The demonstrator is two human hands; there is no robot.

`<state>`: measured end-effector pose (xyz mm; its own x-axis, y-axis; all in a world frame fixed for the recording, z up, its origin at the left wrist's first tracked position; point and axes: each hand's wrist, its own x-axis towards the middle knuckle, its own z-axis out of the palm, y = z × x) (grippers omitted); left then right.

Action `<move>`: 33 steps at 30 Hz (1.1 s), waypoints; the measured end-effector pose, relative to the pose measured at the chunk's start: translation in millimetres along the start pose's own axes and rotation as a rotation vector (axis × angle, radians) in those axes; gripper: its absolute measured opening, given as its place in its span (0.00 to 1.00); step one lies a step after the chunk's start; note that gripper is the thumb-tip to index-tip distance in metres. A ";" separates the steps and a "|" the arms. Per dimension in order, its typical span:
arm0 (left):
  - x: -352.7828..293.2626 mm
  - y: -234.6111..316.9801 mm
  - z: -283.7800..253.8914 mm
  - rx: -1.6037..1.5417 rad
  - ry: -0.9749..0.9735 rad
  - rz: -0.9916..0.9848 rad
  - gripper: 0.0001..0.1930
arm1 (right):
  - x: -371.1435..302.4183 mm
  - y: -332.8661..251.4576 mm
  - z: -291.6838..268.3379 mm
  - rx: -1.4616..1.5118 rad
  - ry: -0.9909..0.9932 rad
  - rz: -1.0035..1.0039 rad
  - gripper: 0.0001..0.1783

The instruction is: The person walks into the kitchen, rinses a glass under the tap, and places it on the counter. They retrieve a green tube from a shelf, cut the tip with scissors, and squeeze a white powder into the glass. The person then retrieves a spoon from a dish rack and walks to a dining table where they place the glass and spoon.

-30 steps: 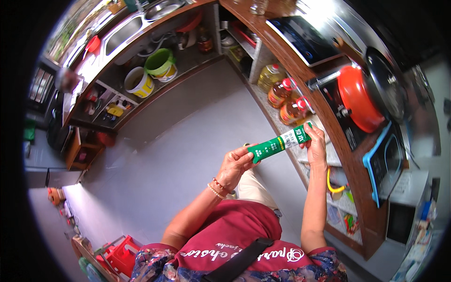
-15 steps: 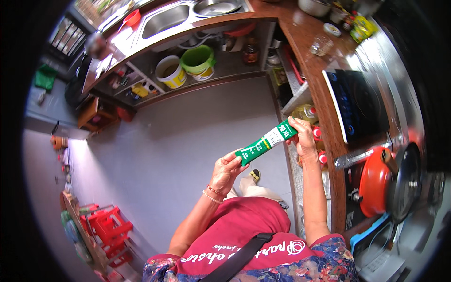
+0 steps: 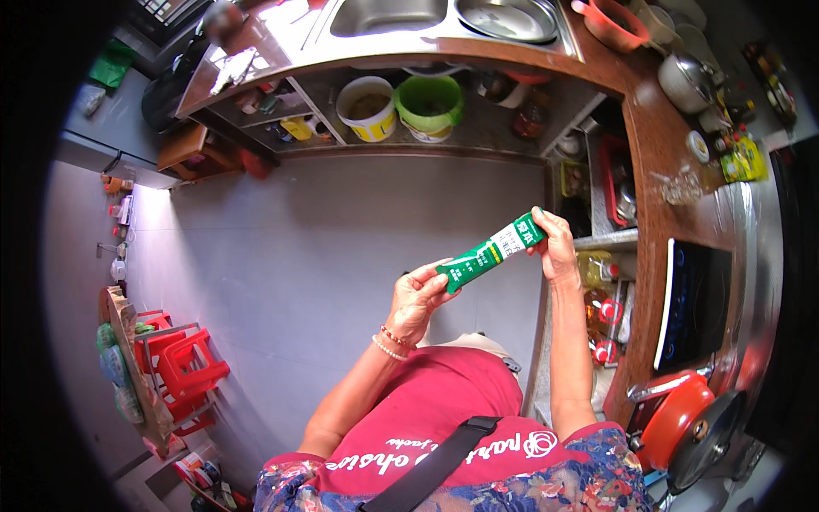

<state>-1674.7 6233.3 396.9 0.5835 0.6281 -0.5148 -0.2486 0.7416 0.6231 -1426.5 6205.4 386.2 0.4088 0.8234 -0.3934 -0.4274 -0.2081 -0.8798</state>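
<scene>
A long, narrow green and white sachet (image 3: 488, 256) is stretched between my hands over the floor, slanting up to the right. My left hand (image 3: 416, 303) pinches its lower left end between thumb and fingers. At the upper right end, my right hand (image 3: 555, 245) grips the corner, thumb on top. The sachet looks flat and sealed, with its printed side up. Beaded bracelets circle my left wrist. Below the hands is my dark red apron (image 3: 426, 401).
Ahead runs a counter with a metal sink (image 3: 388, 15); below it stand a white bucket (image 3: 365, 109) and a green bucket (image 3: 429, 107). An induction cooktop (image 3: 704, 299) and a red pan (image 3: 678, 418) lie along the right. Red stools (image 3: 192, 367) stand left.
My view has swung to the right, so the counter, buckets and cooktop sit differently in it. Both hands keep their hold on the sachet, which is nearly unmoved.
</scene>
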 end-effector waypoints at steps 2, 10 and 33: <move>16.0 34.7 -12.0 -0.010 0.010 0.012 0.15 | 31.6 -6.3 27.6 -0.015 -0.041 0.001 0.15; 83.8 134.8 -60.3 -0.042 0.061 0.091 0.15 | 129.8 -34.9 123.5 -0.003 -0.175 0.009 0.13; 246.1 312.9 -34.2 -0.120 0.289 0.532 0.21 | 386.1 -148.1 233.2 -0.016 -0.629 -0.066 0.27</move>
<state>-1635.3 6628.0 445.0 0.1263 0.9452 -0.3012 -0.5429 0.3200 0.7764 -1393.4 6677.3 426.8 -0.1201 0.9866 -0.1104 -0.4038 -0.1501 -0.9024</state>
